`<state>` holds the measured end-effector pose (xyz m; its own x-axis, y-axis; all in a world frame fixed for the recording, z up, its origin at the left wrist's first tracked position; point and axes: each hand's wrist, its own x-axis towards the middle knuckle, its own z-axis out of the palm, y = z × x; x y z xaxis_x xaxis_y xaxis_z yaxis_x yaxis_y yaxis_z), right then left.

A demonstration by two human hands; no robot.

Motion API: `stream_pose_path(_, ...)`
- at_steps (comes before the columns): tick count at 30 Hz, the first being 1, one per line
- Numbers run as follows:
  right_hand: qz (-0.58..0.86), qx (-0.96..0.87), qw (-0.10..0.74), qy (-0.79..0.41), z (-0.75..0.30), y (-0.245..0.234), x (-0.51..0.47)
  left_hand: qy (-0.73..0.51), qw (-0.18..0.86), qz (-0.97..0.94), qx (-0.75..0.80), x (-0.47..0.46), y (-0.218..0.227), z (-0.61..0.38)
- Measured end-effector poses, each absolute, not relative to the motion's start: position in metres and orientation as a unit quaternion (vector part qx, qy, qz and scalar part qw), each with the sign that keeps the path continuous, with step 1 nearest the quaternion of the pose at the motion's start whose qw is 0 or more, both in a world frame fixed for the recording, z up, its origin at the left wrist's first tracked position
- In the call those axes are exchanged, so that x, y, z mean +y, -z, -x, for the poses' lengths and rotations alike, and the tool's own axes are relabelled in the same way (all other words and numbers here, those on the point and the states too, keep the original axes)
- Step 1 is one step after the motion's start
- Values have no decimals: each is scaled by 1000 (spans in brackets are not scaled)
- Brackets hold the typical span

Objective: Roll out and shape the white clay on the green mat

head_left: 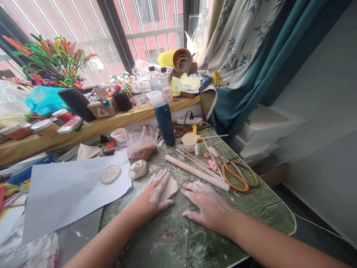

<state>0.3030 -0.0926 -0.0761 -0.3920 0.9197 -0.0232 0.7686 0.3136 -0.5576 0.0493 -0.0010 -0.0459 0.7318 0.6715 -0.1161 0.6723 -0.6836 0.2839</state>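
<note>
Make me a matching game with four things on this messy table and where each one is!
Things:
1. clay slab
2. star disc
3. scissors
4. paper cup

Places:
A. on the white paper
B. right of the rolling pin
C. under the left hand
D. next to the dark blue bottle

Pairs: 1-C, 2-A, 3-B, 4-D

Both forearms are bare to the frame edge; no sleeves, gloves, rings, watch or bands visible. The left hand (pixel 153 195) carries white powdery residue across knuckles and fingers. The right hand (pixel 208 204) shows the same pale dusting over its back and fingertips.
</note>
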Motion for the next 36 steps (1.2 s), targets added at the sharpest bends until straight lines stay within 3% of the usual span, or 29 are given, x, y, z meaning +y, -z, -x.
stream_pose_path(20,531,-801,153,-231,-302,81,-93,-105,108,-866,477,18,93,-88)
stream_pose_path(36,525,-794,159,-262,-305,68,-91,-19,52,-893,446,49,26,-104)
